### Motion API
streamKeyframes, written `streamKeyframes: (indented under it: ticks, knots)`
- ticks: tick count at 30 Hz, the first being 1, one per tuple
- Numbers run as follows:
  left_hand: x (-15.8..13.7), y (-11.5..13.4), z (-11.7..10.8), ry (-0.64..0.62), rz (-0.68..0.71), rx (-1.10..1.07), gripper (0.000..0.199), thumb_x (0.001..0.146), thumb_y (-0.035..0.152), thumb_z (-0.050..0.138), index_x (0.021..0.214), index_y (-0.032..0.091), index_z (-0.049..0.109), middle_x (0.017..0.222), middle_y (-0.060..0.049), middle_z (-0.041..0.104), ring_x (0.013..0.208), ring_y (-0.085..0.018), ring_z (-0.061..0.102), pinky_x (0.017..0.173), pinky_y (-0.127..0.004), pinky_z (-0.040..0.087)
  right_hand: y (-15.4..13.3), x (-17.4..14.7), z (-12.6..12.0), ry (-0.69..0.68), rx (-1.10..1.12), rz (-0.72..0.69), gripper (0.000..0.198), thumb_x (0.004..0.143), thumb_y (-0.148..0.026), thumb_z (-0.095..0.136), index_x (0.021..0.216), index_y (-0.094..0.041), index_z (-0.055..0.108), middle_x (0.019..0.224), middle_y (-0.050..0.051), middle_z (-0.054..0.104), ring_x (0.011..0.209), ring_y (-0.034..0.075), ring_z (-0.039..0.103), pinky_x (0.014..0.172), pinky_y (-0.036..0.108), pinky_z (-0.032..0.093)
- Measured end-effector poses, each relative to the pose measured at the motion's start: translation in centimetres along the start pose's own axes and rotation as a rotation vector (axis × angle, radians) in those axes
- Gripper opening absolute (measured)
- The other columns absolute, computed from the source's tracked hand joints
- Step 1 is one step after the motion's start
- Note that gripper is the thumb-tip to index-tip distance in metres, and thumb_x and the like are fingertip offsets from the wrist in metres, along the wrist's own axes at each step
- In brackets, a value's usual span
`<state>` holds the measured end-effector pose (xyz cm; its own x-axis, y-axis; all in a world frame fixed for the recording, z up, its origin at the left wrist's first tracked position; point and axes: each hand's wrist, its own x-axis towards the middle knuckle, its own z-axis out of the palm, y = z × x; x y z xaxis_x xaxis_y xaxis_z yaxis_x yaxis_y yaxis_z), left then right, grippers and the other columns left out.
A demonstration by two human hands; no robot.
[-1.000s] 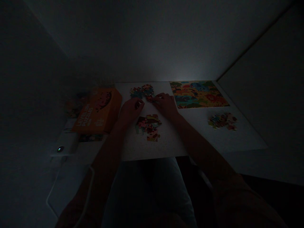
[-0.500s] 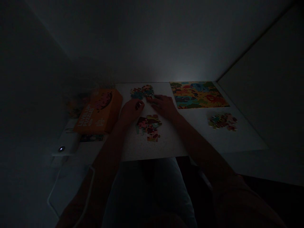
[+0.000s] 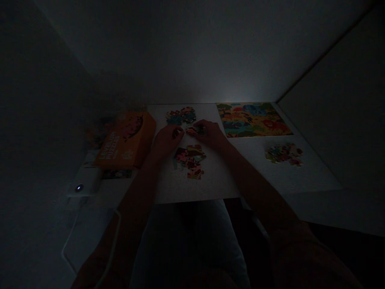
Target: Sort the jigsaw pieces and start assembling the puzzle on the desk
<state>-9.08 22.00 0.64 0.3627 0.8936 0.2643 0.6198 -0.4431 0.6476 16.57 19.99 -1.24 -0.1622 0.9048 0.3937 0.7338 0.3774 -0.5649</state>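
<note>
The scene is very dark. My left hand rests on the white table with its fingers curled around a dark puzzle piece. My right hand pinches a small light puzzle piece just right of the left hand's fingertips. A pile of loose puzzle pieces lies right below both hands. Another pile of pieces sits just beyond them, near the wall.
An orange puzzle box lies to the left. A finished colourful animal puzzle lies at the back right, with a third pile of pieces in front of it. A white device with a small light and its cable sit at far left.
My right hand has drawn back from the far pile toward the left hand, bringing a small piece with it. The left hand has hardly moved.
</note>
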Motion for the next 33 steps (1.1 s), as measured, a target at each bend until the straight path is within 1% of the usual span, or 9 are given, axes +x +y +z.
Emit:
streamKeyframes:
  ticks: [2, 6, 10, 13, 16, 21, 29, 31, 33]
  knots:
    - [0.0, 0.0, 0.1, 0.013, -0.007, -0.007, 0.021, 0.106, 0.041, 0.072, 0.115, 0.024, 0.081, 0.1, -0.008, 0.079, 0.089, -0.025, 0.071, 0.089, -0.041, 0.057, 0.3, -0.1, 0.0, 0.026, 0.03, -0.013, 0.043, 0.1, -0.057, 0.087, 0.129, -0.026, 0.078, 0.127, 0.011, 0.086, 0.117, 0.035, 0.081, 0.112, 0.056, 0.057]
    - [0.1, 0.0, 0.4, 0.051, -0.047, -0.104, 0.032, 0.108, 0.052, 0.07, 0.121, 0.024, 0.08, 0.112, -0.011, 0.082, 0.099, -0.027, 0.074, 0.092, -0.04, 0.058, 0.6, -0.4, -0.4, 0.1, 0.051, -0.106, 0.045, 0.1, -0.046, 0.087, 0.139, -0.028, 0.075, 0.139, 0.012, 0.082, 0.129, 0.037, 0.076, 0.115, 0.058, 0.058]
    - [0.5, -0.2, 0.7, 0.033, -0.094, -0.333, 0.04, 0.109, 0.055, 0.068, 0.13, 0.023, 0.079, 0.119, -0.011, 0.084, 0.105, -0.026, 0.078, 0.095, -0.038, 0.06, 0.3, -0.7, -0.9, 0.038, 0.086, -0.233, 0.053, 0.099, -0.038, 0.085, 0.15, -0.032, 0.071, 0.149, 0.012, 0.077, 0.138, 0.036, 0.071, 0.113, 0.057, 0.063]
    - [0.9, -0.5, 0.9, 0.021, -0.113, -0.447, 0.036, 0.103, 0.051, 0.076, 0.122, 0.022, 0.08, 0.111, -0.009, 0.085, 0.1, -0.025, 0.079, 0.091, -0.037, 0.061, 0.0, -0.7, -1.1, 0.016, 0.112, -0.284, 0.054, 0.102, -0.04, 0.083, 0.153, -0.034, 0.07, 0.149, 0.012, 0.077, 0.137, 0.035, 0.071, 0.113, 0.056, 0.065]
    - [1.0, -0.6, 0.9, 0.014, -0.118, -0.504, 0.034, 0.099, 0.051, 0.081, 0.115, 0.022, 0.079, 0.104, -0.008, 0.085, 0.095, -0.024, 0.079, 0.088, -0.036, 0.06, -0.4, -0.7, -1.2, 0.005, 0.109, -0.269, 0.053, 0.103, -0.043, 0.08, 0.154, -0.034, 0.069, 0.15, 0.012, 0.076, 0.139, 0.036, 0.07, 0.114, 0.057, 0.064]
    - [1.1, 0.0, 0.5, 0.03, -0.176, -0.514, 0.02, 0.101, 0.04, 0.078, 0.11, 0.022, 0.077, 0.1, -0.006, 0.083, 0.087, -0.019, 0.076, 0.082, -0.033, 0.06, -1.3, -0.7, -1.8, -0.041, 0.055, -0.169, 0.053, 0.105, -0.048, 0.077, 0.155, -0.032, 0.07, 0.155, 0.013, 0.074, 0.144, 0.036, 0.067, 0.116, 0.057, 0.063]
    - [1.5, 0.3, -0.7, 0.143, -0.286, -0.493, 0.011, 0.106, 0.033, 0.074, 0.105, 0.023, 0.073, 0.088, -0.003, 0.076, 0.084, -0.019, 0.075, 0.081, -0.033, 0.06, -2.0, -0.7, -3.0, 0.106, 0.191, -0.106, 0.058, 0.1, -0.067, 0.08, 0.144, -0.03, 0.075, 0.147, 0.014, 0.078, 0.13, 0.034, 0.074, 0.104, 0.053, 0.065]
    - [1.5, 0.2, -0.8, 0.166, -0.29, -0.494, 0.013, 0.106, 0.035, 0.075, 0.106, 0.023, 0.073, 0.089, -0.003, 0.076, 0.084, -0.019, 0.075, 0.081, -0.033, 0.06, -2.1, -1.0, -3.4, 0.049, 0.278, -0.131, 0.061, 0.094, -0.069, 0.086, 0.139, -0.03, 0.078, 0.14, 0.013, 0.081, 0.124, 0.033, 0.077, 0.103, 0.051, 0.064]
    - [1.5, 0.0, -0.7, 0.176, -0.287, -0.493, 0.015, 0.106, 0.038, 0.076, 0.106, 0.023, 0.073, 0.09, -0.003, 0.077, 0.085, -0.019, 0.075, 0.081, -0.033, 0.061, -2.1, -1.3, -3.6, -0.081, 0.351, -0.152, 0.066, 0.088, -0.072, 0.092, 0.138, -0.03, 0.078, 0.137, 0.012, 0.083, 0.124, 0.034, 0.079, 0.105, 0.051, 0.064]
